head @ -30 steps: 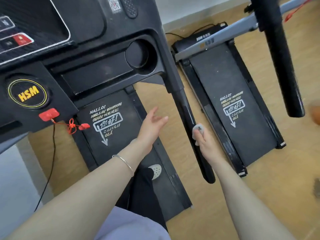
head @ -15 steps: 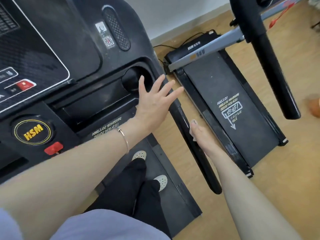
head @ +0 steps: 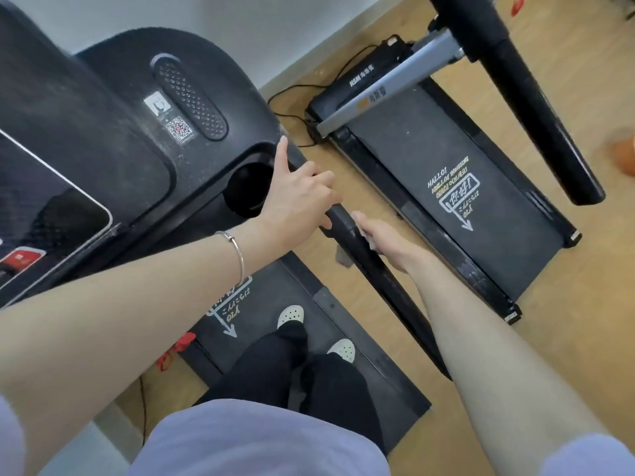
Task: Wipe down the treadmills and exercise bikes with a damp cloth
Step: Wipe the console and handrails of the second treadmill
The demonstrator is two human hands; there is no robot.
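Observation:
I stand on a black treadmill whose console [head: 113, 108] fills the upper left. Its right handrail [head: 390, 286] slants down towards me. My left hand [head: 297, 197] grips the top of that rail beside the cup holder [head: 245, 190], index finger stretched up along the console edge. Just below it, my right hand [head: 386, 240] is wrapped round the rail with a pale damp cloth [head: 343, 257] in it. A corner of the cloth hangs under the rail; the rest is hidden in my palm.
A second treadmill [head: 446, 187] lies on the wooden floor to the right, its thick black handrail [head: 525, 108] overhead. A power cable [head: 292, 111] runs by the wall. My shoes [head: 292, 316] are on the belt; a red safety cord [head: 175, 348] dangles at left.
My left hand rose from open in the air to gripping the rail's top. My right hand slid the cloth up the rail. The camera tilted further over the console.

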